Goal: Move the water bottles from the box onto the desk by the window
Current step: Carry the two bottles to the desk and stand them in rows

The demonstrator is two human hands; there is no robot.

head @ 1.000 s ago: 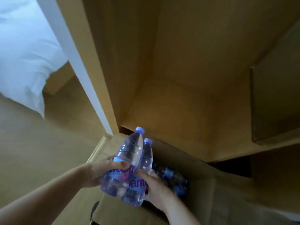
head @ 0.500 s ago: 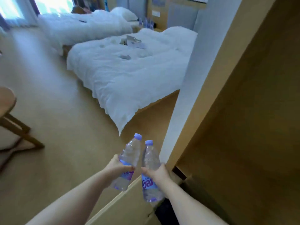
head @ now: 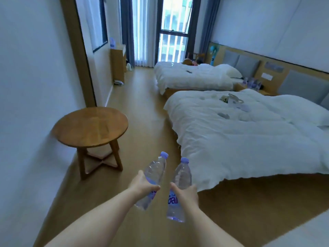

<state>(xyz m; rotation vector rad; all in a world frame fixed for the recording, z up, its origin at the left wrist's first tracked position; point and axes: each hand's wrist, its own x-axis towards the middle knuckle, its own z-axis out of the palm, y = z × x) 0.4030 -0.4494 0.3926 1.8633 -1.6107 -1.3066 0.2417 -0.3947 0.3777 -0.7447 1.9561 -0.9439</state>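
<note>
I carry two clear water bottles with purple caps in front of me over the wooden floor. My left hand [head: 142, 184] grips the left bottle [head: 155, 171] around its middle, tilted to the right. The right bottle [head: 181, 175] stands nearly upright in my right hand [head: 186, 192], its label facing me. The wooden desk [head: 117, 65] stands far off against the left wall beside the window [head: 173, 31]. The box is out of view.
A round wooden side table [head: 92, 127] stands close on the left by the wall. Two white beds [head: 249, 132] fill the right side, with a floor aisle [head: 142, 104] between them and the left wall leading to the desk.
The view has swung from the box and cupboard to the room toward the window. Both bottles have come out of the box and moved slightly apart in my hands.
</note>
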